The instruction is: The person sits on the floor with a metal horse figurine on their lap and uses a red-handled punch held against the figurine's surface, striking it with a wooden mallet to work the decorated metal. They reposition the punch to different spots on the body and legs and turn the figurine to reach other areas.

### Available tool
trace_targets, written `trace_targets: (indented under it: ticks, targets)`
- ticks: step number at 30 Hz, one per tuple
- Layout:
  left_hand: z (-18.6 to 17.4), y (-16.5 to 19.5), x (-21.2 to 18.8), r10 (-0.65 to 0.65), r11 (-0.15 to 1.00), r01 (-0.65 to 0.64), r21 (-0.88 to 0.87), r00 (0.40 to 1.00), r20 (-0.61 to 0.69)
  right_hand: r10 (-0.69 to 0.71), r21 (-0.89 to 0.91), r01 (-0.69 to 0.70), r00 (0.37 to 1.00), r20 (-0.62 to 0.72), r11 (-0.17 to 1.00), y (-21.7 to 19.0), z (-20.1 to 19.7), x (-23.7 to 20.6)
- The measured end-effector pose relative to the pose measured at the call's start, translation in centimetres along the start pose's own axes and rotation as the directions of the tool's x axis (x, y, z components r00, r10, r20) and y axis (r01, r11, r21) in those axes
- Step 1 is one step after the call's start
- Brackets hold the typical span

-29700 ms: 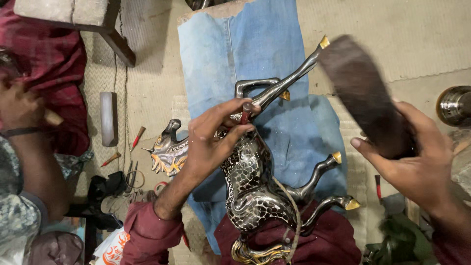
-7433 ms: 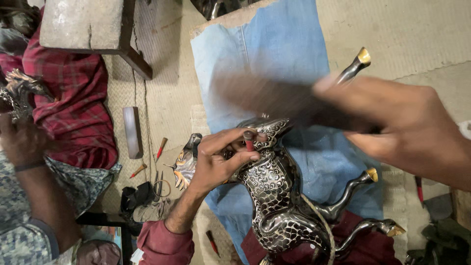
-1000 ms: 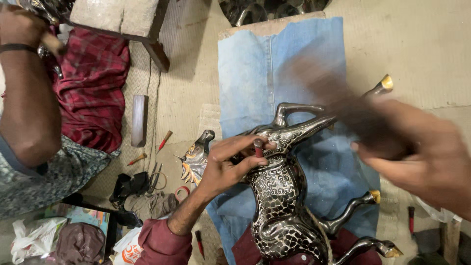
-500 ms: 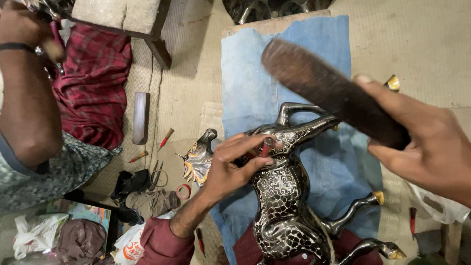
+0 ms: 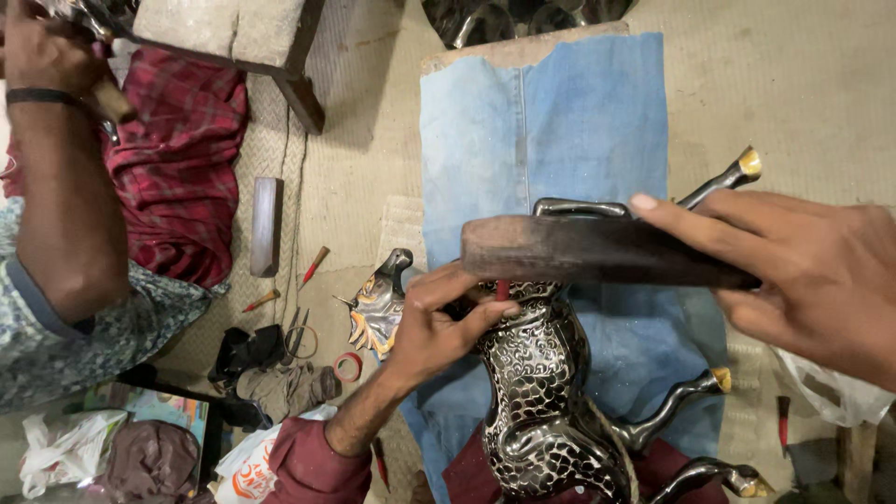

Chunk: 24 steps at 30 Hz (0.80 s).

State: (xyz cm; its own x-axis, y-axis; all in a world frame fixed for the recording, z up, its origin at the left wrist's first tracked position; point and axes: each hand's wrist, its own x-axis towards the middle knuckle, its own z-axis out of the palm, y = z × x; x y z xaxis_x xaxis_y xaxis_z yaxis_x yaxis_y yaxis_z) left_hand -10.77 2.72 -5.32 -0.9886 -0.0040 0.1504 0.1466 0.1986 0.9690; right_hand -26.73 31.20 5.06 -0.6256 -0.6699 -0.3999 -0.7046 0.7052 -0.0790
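A black metal horse figure (image 5: 546,392) with silver scale engraving and gold hooves lies across my lap on a blue cloth (image 5: 551,131). My left hand (image 5: 434,322) pinches a small red-handled chisel (image 5: 501,290) upright against the horse's chest. Just above it, my right hand (image 5: 803,275) grips a dark wooden block (image 5: 588,254) held level, its underside at the chisel's top. The horse's front legs (image 5: 719,182) stick out beyond the block.
Another person's arm (image 5: 61,215) works at the left over a red checked cloth (image 5: 177,177). A wooden stool (image 5: 233,37), a grey sharpening stone (image 5: 265,227), red-handled tools (image 5: 314,265), scissors, a tape roll and a second horse head piece (image 5: 378,303) lie on the mat.
My right hand has swung the wooden block down from its raised, slanted position onto the chisel top. My left hand and the horse stay in place.
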Motion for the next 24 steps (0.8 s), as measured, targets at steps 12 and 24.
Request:
trace_targets:
  ticks: [12, 24]
  targets:
    - [0.0, -0.3, -0.4, -0.174, 0.985, 0.174, 0.011, 0.984, 0.039, -0.063, 0.312, 0.105, 0.988, -0.142, 0.944, -0.2, 0.1, 0.0]
    - [0.1, -0.8, -0.3, 0.031, 0.978, -0.025, -0.208, 0.999, 0.026, 0.103, 0.369, -0.094, 0.995, -0.006, 0.925, -0.5, 0.0, 0.0]
